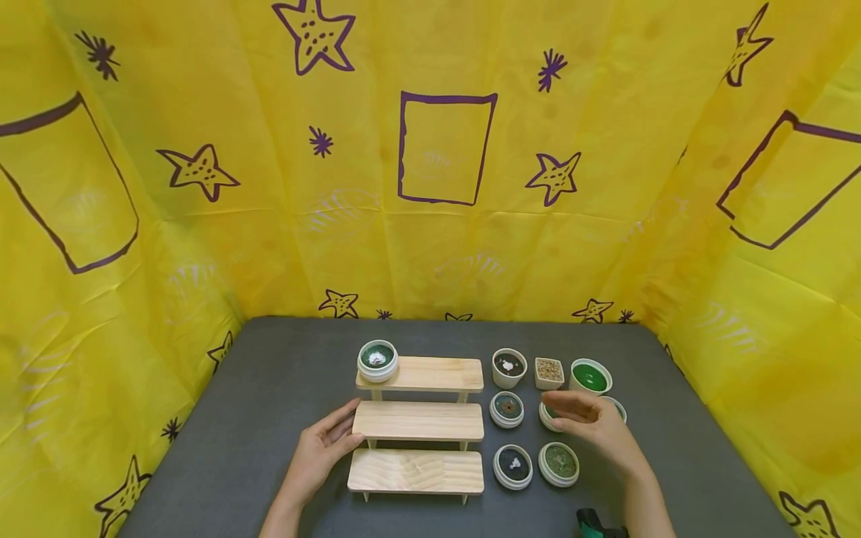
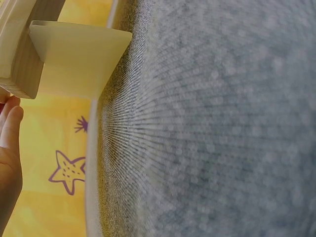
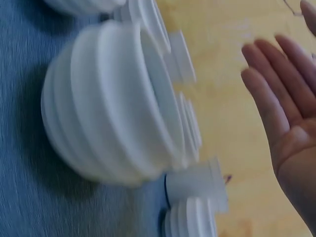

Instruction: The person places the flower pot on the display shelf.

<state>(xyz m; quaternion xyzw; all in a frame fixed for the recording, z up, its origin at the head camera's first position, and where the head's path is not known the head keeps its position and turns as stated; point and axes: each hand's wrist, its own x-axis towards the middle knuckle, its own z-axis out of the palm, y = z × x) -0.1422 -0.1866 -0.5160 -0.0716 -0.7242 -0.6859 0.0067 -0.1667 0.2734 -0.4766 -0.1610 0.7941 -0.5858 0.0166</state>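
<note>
In the head view my left hand (image 1: 319,448) is at the left end of the middle wooden shelf (image 1: 418,421), thumb by its front corner and fingers by its back corner. The left wrist view has the straight fingers (image 2: 12,131) right at the shelf's edge (image 2: 24,74). My right hand (image 1: 602,432) hovers over the small pots on the right, holding nothing, and partly covers a pot (image 1: 548,420). Its fingers (image 3: 269,98) look extended in the right wrist view, beside a large ribbed white pot (image 3: 113,103).
A green-topped pot (image 1: 377,360) stands on the left end of the top shelf (image 1: 440,373). The lowest shelf (image 1: 415,472) is in front. Several pots flank it, including a dark-filled cup (image 1: 509,368), a square pebble pot (image 1: 548,372) and a moss-green pot (image 1: 558,464). A dark-green object (image 1: 595,525) lies at the front edge.
</note>
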